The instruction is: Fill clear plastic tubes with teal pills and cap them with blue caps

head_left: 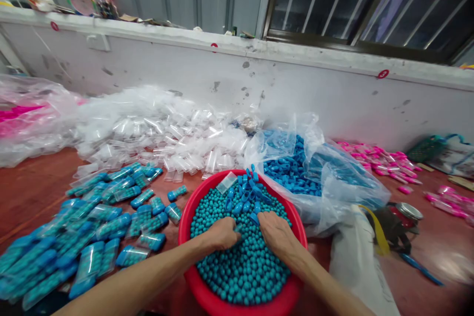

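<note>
A red basin [187, 207] holds teal beads [246, 286]. The hands are apart: the left hand [224, 233], toward nine o'clock, curls over the beads; the right hand [277, 233], toward three, has its fingertips at a blue cap [254, 218]. Neither grip can be told. A clear case [226, 182] lies at eleven.

on the red bench [33, 182], a red basin [203, 296] holds teal beads [244, 271], with loose blue caps [256, 192] toward twelve o'clock and a clear case [226, 182] near eleven. the left hand [223, 233] curls among the beads; the right hand [277, 231] is by the caps. around the basin: bead-filled cases [107, 212] at nine, a clear-case heap [166, 133] at eleven, a plastic bag [342, 192] between one and two.
</note>
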Action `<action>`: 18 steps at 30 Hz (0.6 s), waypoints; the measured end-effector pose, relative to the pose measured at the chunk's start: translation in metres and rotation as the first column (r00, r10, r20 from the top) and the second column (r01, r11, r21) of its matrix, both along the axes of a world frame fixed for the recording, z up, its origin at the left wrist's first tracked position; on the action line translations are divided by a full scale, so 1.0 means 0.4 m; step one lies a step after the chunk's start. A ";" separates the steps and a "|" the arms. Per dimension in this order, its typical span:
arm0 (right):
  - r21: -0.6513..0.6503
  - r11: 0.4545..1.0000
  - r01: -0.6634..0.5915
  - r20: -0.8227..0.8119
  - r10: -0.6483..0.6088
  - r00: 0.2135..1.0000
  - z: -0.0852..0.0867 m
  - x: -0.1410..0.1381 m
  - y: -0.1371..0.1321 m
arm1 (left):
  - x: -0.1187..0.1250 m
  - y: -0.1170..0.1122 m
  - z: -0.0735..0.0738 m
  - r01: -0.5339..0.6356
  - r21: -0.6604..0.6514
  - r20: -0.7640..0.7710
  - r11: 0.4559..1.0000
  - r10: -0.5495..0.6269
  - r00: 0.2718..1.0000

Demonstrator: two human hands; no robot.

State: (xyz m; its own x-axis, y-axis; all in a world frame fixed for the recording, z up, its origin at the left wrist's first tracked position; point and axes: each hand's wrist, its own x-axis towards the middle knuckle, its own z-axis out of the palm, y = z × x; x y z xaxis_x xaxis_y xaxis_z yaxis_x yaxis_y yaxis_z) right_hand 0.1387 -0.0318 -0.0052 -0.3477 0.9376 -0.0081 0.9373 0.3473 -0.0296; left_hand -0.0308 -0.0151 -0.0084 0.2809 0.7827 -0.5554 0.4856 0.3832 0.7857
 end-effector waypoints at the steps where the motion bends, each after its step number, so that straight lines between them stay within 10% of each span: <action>1: -0.019 1.000 -0.001 -0.020 0.001 1.000 -0.003 -0.003 0.000 | 0.011 0.005 -0.003 0.006 -0.003 0.001 1.000 -0.006 1.000; 12: -0.125 0.992 0.012 -0.367 -0.057 0.928 0.041 0.003 0.012 | -0.022 0.004 0.037 0.051 -0.181 0.414 0.982 0.029 0.910; 18: -0.043 0.999 0.001 -0.123 -0.006 0.992 0.026 -0.046 0.022 | -0.054 -0.028 0.032 -0.048 -0.134 0.541 0.990 0.114 0.834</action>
